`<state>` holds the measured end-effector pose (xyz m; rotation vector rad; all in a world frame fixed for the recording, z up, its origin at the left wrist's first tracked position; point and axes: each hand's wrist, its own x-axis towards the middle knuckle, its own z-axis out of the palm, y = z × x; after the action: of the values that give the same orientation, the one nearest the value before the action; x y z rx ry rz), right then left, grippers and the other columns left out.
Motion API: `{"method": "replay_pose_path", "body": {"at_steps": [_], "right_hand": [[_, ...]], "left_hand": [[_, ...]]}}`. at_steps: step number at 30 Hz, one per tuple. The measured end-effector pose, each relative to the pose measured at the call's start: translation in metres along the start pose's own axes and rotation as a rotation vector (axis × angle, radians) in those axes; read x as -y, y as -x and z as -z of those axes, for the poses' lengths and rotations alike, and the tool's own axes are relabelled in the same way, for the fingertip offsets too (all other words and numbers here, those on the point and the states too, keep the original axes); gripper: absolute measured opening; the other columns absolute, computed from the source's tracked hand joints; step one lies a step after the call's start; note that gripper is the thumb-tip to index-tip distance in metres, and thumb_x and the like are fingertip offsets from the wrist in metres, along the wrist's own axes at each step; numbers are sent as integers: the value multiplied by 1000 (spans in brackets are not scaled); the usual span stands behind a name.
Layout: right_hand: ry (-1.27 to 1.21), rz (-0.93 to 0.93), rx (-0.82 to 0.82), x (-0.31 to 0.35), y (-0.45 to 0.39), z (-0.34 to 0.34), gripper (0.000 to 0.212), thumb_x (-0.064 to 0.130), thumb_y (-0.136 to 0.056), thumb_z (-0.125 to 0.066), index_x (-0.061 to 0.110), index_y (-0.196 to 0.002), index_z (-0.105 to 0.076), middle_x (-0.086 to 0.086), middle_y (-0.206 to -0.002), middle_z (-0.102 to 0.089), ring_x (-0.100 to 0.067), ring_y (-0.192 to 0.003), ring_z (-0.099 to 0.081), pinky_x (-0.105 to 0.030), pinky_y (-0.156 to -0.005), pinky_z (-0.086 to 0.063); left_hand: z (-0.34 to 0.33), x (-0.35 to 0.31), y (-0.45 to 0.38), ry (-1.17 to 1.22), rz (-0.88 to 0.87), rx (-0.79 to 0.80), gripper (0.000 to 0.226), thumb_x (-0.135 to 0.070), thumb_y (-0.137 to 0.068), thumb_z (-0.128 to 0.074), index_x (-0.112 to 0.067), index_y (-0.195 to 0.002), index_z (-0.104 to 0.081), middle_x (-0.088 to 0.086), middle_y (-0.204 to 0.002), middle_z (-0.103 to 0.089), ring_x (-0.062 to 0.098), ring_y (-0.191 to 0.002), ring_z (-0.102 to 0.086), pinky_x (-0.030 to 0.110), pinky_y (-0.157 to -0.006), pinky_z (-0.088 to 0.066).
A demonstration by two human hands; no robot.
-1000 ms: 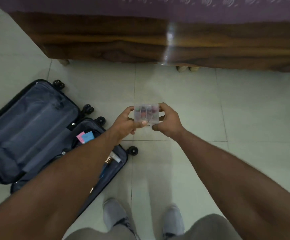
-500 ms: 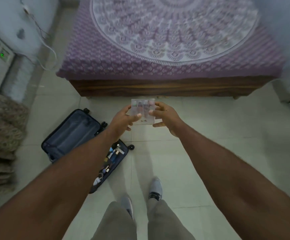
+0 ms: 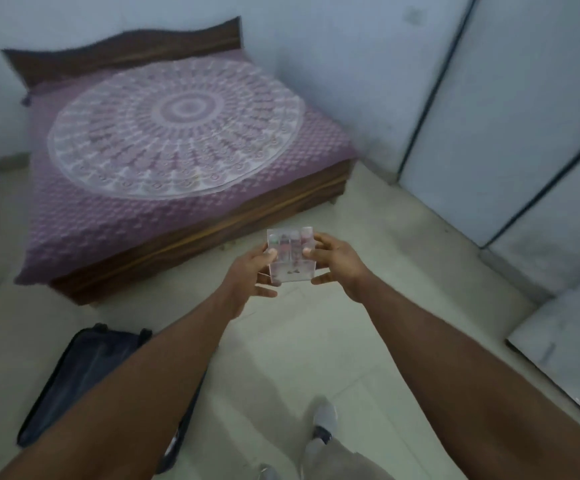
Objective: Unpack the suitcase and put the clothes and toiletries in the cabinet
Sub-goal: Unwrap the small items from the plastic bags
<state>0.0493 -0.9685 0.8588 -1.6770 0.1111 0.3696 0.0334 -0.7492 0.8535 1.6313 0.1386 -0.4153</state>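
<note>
Toiletry case [image 3: 291, 258] held at both sides, left hand [image 3: 252, 277] and right hand [image 3: 337, 263] grip clamped, arms outstretched

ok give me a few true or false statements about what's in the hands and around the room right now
1. Both hands hold the clear plastic case. True: left hand and right hand each grip a side.
2. The case rests on the bed. False: it is held above the floor.
3. The suitcase lies open on the floor by the left arm. True.
4. The bed cover is plain green. False: it is purple with a round white pattern.
</note>
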Motion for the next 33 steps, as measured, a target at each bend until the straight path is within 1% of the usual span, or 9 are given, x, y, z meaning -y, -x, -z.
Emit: {"method": "replay_pose_path", "body": {"at_steps": [5, 9, 12, 17, 20, 23, 25, 28, 33], "right_hand": [[-62, -5, -205, -30, 93, 112, 38, 20, -96, -69, 26, -133, -66, -16, -119, -72, -29, -93, -71, -42, -72, -60], [-126, -6, -368, -63, 162, 217, 38, 22, -96, -68, 28, -134, -66, -13, -120, -73, -26, -90, -71, -41, -71, -58], [-161, -6, -474, -95, 215, 300, 41, 25, -94, -68, 29, -134, -65, -13, -120, -73, -23, -88, -71, -41, -73, -59], [-189, -45, -618, -140, 295, 436, 58, 32, -81, -71, 30, -138, -62, -11, -121, -71, -33, -101, -72, -41, -74, -60], [-203, -71, -694, -162, 335, 504, 63, 30, -79, -70, 32, -142, -59, -9, -119, -71, -36, -106, -69, -44, -77, -61], [-252, -96, -764, -183, 366, 571, 61, 25, -85, -70, 34, -144, -57, -10, -122, -68, -37, -109, -67, -47, -81, -63], [-292, -113, -781, -191, 375, 597, 65, 26, -83, -73, 32, -145, -55, -12, -127, -65, -39, -112, -66, -46, -81, -63], [-356, -137, -819, -210, 386, 651, 67, 26, -83, -75, 31, -147, -54, -12, -130, -65, -40, -115, -66, -47, -82, -63], [-420, -168, -884, -236, 379, 736, 59, 24, -93, -73, 32, -148, -53, -12, -128, -66, -42, -112, -67, -46, -80, -63]], "left_hand": [[-133, -18, 6, -79, -35, 192, 25, -38, -105, -53, -37, -119, -74, 10, -100, -76, 32, -85, -69, 48, -76, -61], [-261, -27, 7, -135, -53, 355, 25, -38, -105, -52, -40, -120, -72, 8, -101, -75, 30, -84, -69, 44, -75, -60], [-366, -29, 8, -173, -78, 465, 27, -38, -105, -52, -39, -126, -70, 12, -108, -75, 29, -83, -69, 43, -75, -60], [-537, -28, 13, -202, -89, 603, 32, -35, -106, -52, -35, -134, -66, 13, -110, -74, 29, -81, -70, 41, -71, -59], [-624, -30, 17, -244, -80, 678, 31, -38, -106, -52, -36, -133, -67, 14, -112, -75, 30, -82, -72, 40, -70, -59], [-705, -35, 15, -279, -75, 759, 25, -41, -105, -54, -41, -124, -70, 7, -110, -77, 30, -83, -74, 43, -74, -59], [-734, -38, 12, -296, -74, 776, 19, -42, -104, -56, -42, -119, -68, 4, -110, -77, 31, -86, -76, 43, -73, -59], [-802, -38, -3, -332, -45, 794, 32, -45, -104, -56, -35, -133, -62, 5, -114, -75, 35, -88, -76, 42, -71, -61], [-902, -35, -54, -413, -20, 823, 48, -52, -102, -54, -19, -136, -64, 10, -112, -72, 34, -84, -77, 44, -70, -63]]}}
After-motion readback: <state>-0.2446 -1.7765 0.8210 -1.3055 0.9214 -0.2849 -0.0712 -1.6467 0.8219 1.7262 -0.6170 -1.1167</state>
